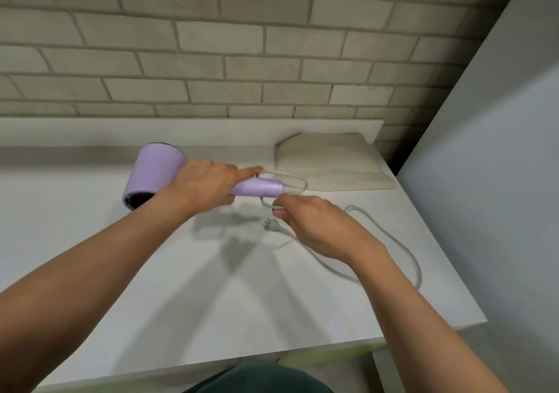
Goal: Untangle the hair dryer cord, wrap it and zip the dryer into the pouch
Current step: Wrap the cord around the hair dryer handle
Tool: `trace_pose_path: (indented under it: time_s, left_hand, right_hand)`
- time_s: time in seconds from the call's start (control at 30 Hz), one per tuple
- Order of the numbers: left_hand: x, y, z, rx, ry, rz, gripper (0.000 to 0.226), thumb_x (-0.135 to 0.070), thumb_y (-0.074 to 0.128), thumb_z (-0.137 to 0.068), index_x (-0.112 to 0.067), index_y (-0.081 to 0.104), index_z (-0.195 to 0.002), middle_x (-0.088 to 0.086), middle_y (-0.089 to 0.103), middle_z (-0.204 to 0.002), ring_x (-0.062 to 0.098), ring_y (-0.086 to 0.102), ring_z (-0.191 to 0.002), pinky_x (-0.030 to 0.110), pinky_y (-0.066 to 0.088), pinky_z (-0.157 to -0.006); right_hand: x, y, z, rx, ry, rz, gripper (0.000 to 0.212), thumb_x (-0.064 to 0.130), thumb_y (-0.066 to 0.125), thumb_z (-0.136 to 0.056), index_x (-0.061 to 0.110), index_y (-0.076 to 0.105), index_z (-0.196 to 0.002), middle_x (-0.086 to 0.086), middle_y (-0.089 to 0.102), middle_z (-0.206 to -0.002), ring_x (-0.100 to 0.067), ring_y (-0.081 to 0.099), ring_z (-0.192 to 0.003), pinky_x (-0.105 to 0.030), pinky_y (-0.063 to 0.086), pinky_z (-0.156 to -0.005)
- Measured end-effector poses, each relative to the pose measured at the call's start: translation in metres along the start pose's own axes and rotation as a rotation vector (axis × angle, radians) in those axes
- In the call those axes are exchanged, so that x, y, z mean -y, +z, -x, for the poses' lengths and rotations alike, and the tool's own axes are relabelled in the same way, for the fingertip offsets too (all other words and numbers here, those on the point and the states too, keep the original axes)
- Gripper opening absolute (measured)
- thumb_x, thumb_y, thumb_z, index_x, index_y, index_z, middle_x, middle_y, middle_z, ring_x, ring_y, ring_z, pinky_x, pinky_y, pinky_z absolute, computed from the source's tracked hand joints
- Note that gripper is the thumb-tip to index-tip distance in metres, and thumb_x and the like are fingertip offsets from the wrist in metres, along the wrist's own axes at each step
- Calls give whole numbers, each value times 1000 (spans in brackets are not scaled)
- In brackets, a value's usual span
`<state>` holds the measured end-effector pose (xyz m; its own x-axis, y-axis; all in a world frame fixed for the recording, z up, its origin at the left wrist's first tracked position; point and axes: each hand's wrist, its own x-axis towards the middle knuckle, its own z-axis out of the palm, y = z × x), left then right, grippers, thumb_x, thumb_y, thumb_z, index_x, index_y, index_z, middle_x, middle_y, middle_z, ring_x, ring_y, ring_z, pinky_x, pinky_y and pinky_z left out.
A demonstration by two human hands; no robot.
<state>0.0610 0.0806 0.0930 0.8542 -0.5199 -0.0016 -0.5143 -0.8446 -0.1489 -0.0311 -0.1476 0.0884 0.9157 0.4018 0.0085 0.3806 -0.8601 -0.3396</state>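
Gripping the lilac hair dryer (157, 171) by its handle above the white counter (121, 256), the left hand (202, 187) is extending its forefinger while the right hand (314, 226) is pinching the white cord (419, 271), apparently looped round the handle's end. The plug (267, 224) is lying beside that hand, the beige pouch (329, 162) far right.

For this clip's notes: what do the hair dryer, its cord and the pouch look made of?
The hair dryer: likely moulded plastic, matte lilac, smooth, faint sheen on the handle. The cord: pale flexible plastic or rubber sheath, judging by its loose curves. The pouch: probably cream fabric, matte, lying soft and creased.
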Motion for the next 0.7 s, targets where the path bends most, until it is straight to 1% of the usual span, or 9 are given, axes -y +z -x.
trace_pose_path:
  time_s: [0.1, 0.23, 0.33, 0.4, 0.43, 0.5, 0.53, 0.6, 0.7]
  left_hand:
    - [-18, 9, 3, 6, 75, -27, 70, -26, 54, -93, -54, 25, -150, -9, 56, -97, 22, 60, -84, 32, 44, -64]
    - [-27, 14, 7, -73, 186, -97, 58, -27, 58, -92, -46, 34, -140, -7, 61, -98, 26, 63, -83, 37, 51, -69]
    - [-26, 14, 10, -149, 247, -99, 62, -28, 63, -89, -45, 37, -143, -9, 63, -100, 26, 62, -81, 35, 46, -65]
    - [-22, 18, 11, -245, 298, -124, 71, -29, 75, -83, -41, 42, -144, -11, 67, -95, 26, 62, -72, 32, 41, -59]
    - [-21, 19, 12, -298, 309, -128, 78, -28, 79, -79, -39, 41, -146, -10, 68, -91, 26, 60, -66, 31, 37, -56]
    - [-20, 19, 13, -355, 311, -98, 98, -23, 78, -79, -39, 21, -156, -8, 66, -83, 27, 55, -59, 32, 38, -54]
    - [-21, 17, 13, -356, 326, -81, 107, -19, 75, -81, -43, 5, -159, -7, 63, -80, 27, 53, -58, 34, 43, -54]
    - [-22, 15, 15, -359, 399, -91, 117, -16, 69, -86, -50, -19, -155, -3, 55, -76, 28, 51, -57, 40, 49, -55]
    - [-20, 11, 12, -345, 441, -103, 116, -18, 72, -85, -51, -14, -155, -2, 53, -76, 28, 49, -55, 41, 50, -54]
  right_hand:
    - [2, -19, -11, -112, -41, 82, 15, 34, 44, -106, 30, 59, -108, 6, 63, -114, -27, 61, -98, -46, 52, -79]
    - [-23, -32, -31, -235, -6, -86, 17, 35, 55, -105, 24, 68, -106, 8, 68, -101, -19, 61, -93, -43, 52, -82]
    - [-43, -35, -41, -248, 12, -178, 18, 34, 61, -104, 20, 71, -102, 11, 70, -89, -7, 57, -80, -28, 46, -75]
    - [-53, -37, -43, -233, 52, -272, 14, 35, 65, -102, 23, 72, -97, 19, 69, -78, 0, 58, -75, -16, 41, -69]
    - [-58, -37, -44, -214, 70, -322, 13, 35, 67, -101, 26, 72, -94, 19, 67, -74, 2, 58, -71, -15, 41, -68]
    - [-67, -37, -45, -169, 94, -403, 13, 38, 70, -98, 29, 75, -91, 6, 70, -77, -2, 58, -69, -26, 47, -71]
    - [-69, -38, -46, -152, 93, -429, 13, 40, 71, -97, 30, 77, -91, -4, 72, -81, -10, 61, -72, -34, 50, -73]
    - [-73, -39, -47, -142, 84, -454, 12, 42, 74, -94, 33, 80, -89, -10, 74, -83, -26, 66, -78, -43, 55, -78]
    - [-78, -36, -54, -184, 93, -491, 10, 46, 78, -89, 36, 80, -86, -7, 74, -79, -31, 66, -80, -47, 56, -75]
